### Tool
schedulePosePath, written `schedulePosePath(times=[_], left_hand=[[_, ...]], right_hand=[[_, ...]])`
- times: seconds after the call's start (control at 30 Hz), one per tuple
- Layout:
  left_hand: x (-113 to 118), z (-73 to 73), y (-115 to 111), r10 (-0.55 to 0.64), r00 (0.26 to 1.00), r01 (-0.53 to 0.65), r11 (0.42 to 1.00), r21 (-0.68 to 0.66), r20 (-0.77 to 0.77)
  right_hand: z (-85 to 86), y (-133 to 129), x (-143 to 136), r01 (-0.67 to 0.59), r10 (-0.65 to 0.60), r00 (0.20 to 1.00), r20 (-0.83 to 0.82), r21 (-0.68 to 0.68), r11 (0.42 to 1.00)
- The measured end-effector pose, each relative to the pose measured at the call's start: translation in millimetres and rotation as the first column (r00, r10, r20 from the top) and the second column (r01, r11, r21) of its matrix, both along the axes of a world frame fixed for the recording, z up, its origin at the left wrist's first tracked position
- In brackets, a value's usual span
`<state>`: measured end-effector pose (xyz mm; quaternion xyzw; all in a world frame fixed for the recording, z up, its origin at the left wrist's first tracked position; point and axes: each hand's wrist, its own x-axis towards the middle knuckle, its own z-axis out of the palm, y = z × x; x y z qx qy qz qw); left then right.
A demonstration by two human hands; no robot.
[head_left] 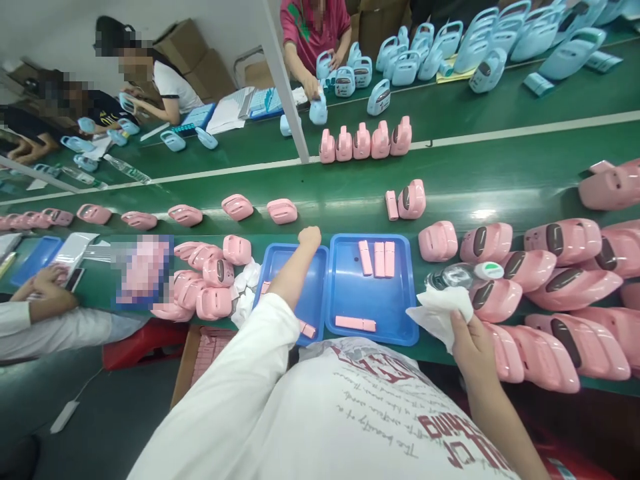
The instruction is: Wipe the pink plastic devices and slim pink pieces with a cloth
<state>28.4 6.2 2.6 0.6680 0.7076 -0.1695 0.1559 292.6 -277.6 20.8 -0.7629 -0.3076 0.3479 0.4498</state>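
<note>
My left hand (309,237) is closed in a loose fist over the far edge of a blue tray (267,257); whatever it may hold is hidden. Pinched in my right hand (471,337) is a white tissue (443,308), beside a clear plastic bottle (453,275) lying on its side with a white cap. A second blue tray (370,288) in front of me holds several pink battery-like blocks (356,324). My left forearm partly covers the first tray, where more pink blocks show.
Pink handled plastic housings (560,287) crowd the right side. More pink housings (215,304) and crumpled tissues (244,300) lie left of the trays. A row of pink housings (237,207) runs along the green bench. A post (290,87) rises ahead; people handle blue housings (406,67) across the bench.
</note>
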Motion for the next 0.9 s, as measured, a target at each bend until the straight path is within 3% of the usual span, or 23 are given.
schedulePosePath(times=[0.1, 0.2, 0.3, 0.4, 0.5, 0.6, 0.73, 0.83, 0.9], left_hand=[[0, -18.1, 9, 0.010, 1.000, -0.011, 0.998, -0.060, -0.019], [-5, -25.6, 13, 0.031, 1.000, -0.031, 0.996, -0.083, -0.006], [-14, -25.0, 15, 0.078, 0.996, -0.074, 0.993, -0.090, 0.045], [-30, -19.7, 16, 0.152, 0.977, -0.138, 0.986, -0.098, 0.150], [-48, -14.3, 11, 0.241, 0.914, -0.222, 0.970, -0.095, 0.328], [-57, -13.1, -4, 0.325, 0.761, -0.319, 0.941, -0.112, 0.562], [-50, -16.2, -34, 0.404, 0.449, -0.372, 0.895, -0.244, 0.797], [-38, -20.3, -52, 0.426, 0.261, -0.354, 0.877, -0.325, 0.866], [-28, -25.0, -60, 0.444, 0.187, -0.341, 0.866, -0.366, 0.876]], right_hand=[[1.7, 4, 4, 0.000, 0.000, 1.000, 0.003, 0.012, 1.000], [2.5, 10, 4, 0.005, -0.005, 1.000, -0.009, 0.026, 1.000], [-1.1, 15, 2, 0.014, -0.013, 0.999, -0.046, 0.019, 1.000], [-6.7, 17, -2, 0.030, -0.026, 0.983, -0.183, 0.023, 0.999], [-10.6, 13, -3, 0.068, -0.061, 0.959, -0.276, 0.015, 0.998], [-12.6, 9, -2, 0.151, -0.151, 0.941, -0.304, -0.021, 0.988], [-13.2, 7, -2, 0.263, -0.248, 0.890, -0.382, -0.013, 0.965], [-14.1, 9, -5, 0.248, -0.237, 0.902, -0.361, -0.016, 0.969], [-16.5, 11, -6, 0.180, -0.156, 0.930, -0.334, 0.043, 0.983]])
